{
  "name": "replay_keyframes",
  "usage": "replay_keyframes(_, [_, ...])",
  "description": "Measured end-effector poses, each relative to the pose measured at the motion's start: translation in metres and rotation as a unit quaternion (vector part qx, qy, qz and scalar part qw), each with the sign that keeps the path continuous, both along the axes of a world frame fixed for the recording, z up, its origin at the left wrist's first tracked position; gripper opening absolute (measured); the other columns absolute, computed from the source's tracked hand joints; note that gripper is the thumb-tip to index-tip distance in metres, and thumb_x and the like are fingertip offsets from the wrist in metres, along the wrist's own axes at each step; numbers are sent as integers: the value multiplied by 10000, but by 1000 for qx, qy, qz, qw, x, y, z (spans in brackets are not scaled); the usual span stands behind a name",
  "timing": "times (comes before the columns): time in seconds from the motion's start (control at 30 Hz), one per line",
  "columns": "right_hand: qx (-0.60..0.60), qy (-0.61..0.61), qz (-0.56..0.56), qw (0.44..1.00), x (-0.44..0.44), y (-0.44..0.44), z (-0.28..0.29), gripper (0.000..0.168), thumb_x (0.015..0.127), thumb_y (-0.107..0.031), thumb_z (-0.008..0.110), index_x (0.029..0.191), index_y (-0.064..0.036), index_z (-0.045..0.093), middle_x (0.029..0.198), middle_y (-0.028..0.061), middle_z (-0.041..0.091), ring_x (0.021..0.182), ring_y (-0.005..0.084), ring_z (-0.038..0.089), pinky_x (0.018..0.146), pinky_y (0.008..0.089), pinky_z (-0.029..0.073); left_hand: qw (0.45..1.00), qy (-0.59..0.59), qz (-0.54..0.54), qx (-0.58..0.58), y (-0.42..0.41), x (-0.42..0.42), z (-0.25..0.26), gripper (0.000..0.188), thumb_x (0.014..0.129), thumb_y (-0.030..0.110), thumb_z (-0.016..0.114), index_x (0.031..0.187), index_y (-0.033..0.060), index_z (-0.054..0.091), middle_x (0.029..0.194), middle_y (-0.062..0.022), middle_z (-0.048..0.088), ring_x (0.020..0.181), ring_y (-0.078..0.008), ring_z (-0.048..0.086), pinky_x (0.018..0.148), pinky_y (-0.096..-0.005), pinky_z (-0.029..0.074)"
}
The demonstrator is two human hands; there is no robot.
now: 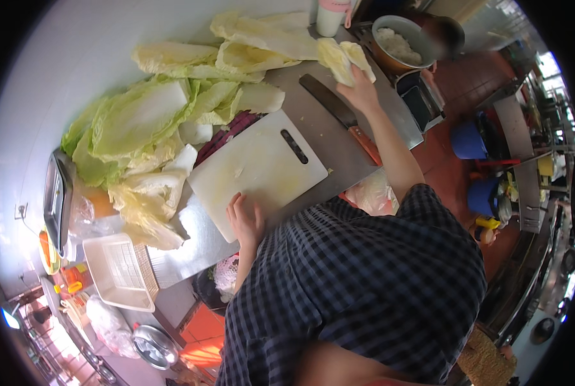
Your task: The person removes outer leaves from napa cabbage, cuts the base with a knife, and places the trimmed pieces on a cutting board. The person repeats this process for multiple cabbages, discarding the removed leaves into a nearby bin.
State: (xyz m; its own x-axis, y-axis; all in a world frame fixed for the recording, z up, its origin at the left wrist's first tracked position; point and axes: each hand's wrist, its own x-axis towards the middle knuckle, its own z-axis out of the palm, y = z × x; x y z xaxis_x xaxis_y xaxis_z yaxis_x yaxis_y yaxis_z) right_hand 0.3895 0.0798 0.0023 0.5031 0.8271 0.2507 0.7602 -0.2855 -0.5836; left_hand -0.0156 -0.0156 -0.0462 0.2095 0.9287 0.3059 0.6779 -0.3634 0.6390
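My right hand (362, 90) reaches to the upper right of the steel table, its fingers on a small cabbage piece (334, 60); whether it grips the piece is hard to tell. My left hand (245, 219) rests at the near edge of a white cutting board (256, 166), fingers slightly curled and holding nothing. Between the board and my right forearm lies a cleaver (328, 101) with a wooden handle. Large napa cabbage leaves (140, 118) are heaped beyond and left of the board, over a dark red checked cloth (229, 132).
A pot of white rice (381, 29) stands past the table's right end, near a partly visible person. A pink-lidded bottle (328, 21) is at the back. To the left are a beige plastic basket (150, 299) and a metal tray (65, 207). Blue buckets (468, 140) stand right.
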Motion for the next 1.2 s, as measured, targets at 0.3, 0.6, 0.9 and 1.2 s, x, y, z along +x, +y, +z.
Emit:
replay_keyframes(0.3, [-95, -176, -95, 975, 45, -37, -20, 554, 714, -378, 659, 1189, -143, 498, 1182, 114, 456, 1059, 322, 463, 883, 429, 402, 999, -33, 23, -7, -3, -8, -8, 397, 736, 97, 610, 1095, -9, 478, 1071, -180, 521, 1008, -347, 482, 874, -410, 376])
replay_keyframes(0.6, [-67, -34, -361, 929, 66, -278, -125, 361, 742, -311, 602, 996, -54, 605, 881, 141, 607, 833, 285, 580, 790, 376, 459, 996, 91, 4, 7, 4, 1, 4, 393, 730, 195, 590, 1077, 34, 502, 1081, -147, 524, 971, -324, 483, 834, -418, 350])
replay_keyframes(0.9, [-477, 478, -328, 661, -166, -544, -198, 388, 785, -297, 568, 1050, -14, 587, 894, 138, 622, 805, 212, 594, 725, 340, 470, 988, 143, -40, 33, 13, -1, -14, 391, 727, 294, 576, 1039, 64, 524, 1089, -112, 521, 981, -309, 471, 836, -438, 334])
replay_keyframes(1.2, [-324, 544, -321, 704, -124, -541, -204, 369, 807, -244, 554, 1073, 11, 576, 860, 143, 627, 718, 168, 605, 639, 314, 489, 985, 139, -9, 104, -1, 22, 2, 239, 775, 121, 573, 986, 22, 523, 965, -138, 509, 897, -307, 469, 752, -430, 381])
